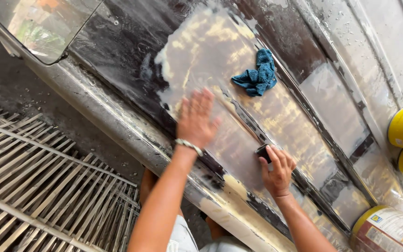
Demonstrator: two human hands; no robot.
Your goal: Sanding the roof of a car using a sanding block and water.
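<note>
While the left hand is laid flat, fingers spread, on the filler-coated car panel, a dark sanding block is pinched by the right hand just beside it — sanding is judged under way; further strokes call for even pressure.

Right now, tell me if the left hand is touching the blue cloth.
Apart. The head view shows the left hand flat on the sanded car panel, with bare panel between it and the blue cloth.
</note>
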